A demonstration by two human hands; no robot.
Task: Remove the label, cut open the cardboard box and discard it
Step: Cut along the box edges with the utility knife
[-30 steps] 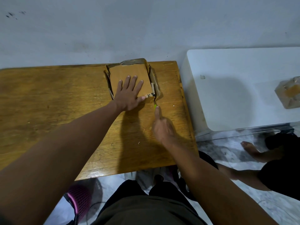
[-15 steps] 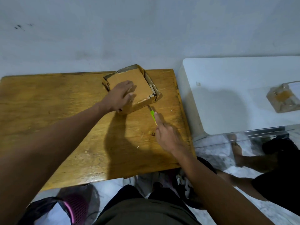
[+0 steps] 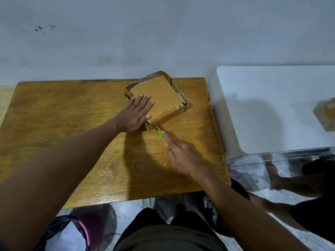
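Observation:
A flat brown cardboard box (image 3: 163, 98) lies turned at an angle on the far right part of the wooden table (image 3: 72, 127). My left hand (image 3: 135, 114) presses flat on the box's near left corner, fingers straight. My right hand (image 3: 181, 154) grips a knife with a green handle (image 3: 160, 134), forefinger stretched along it. The blade tip touches the box's near corner, just below my left thumb. A small white tag with digits shows at the box's right corner.
A white appliance top (image 3: 272, 109) stands right of the table, with a taped brown parcel (image 3: 326, 115) at its right edge. Another person's bare foot and leg (image 3: 275, 174) are on the floor to the right. A black bag and pink mesh item (image 3: 90, 227) sit below the table's near edge.
My left hand turned the box counter-clockwise and went from gripping its edge to pressing flat. My right hand moved the knife from the box's right side to its near corner.

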